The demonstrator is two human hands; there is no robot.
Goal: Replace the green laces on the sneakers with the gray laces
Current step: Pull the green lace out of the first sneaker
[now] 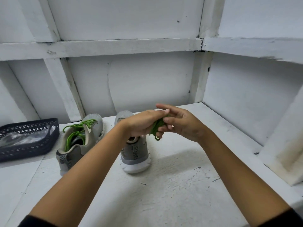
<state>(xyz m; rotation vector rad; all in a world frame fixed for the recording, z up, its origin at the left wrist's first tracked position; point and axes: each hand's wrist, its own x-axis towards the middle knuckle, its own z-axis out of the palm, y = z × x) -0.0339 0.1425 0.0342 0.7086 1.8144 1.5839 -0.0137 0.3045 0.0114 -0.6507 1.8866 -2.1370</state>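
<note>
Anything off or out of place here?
Nothing spilled. The left sneaker has its green lace slack, loops standing up, one run dropping into the shoe. The right sneaker shows no lace; the left hand and right hand hold a green lace bundle. Paint chips mark the white surface, front right.

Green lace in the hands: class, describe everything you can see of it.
The green lace is a thin cord, gathered into a bundle of loops. It is held above the white bench: the left hand curls round it, the right hand pinches it. One small loop hangs below the fingers. Its tips are hidden.
</note>
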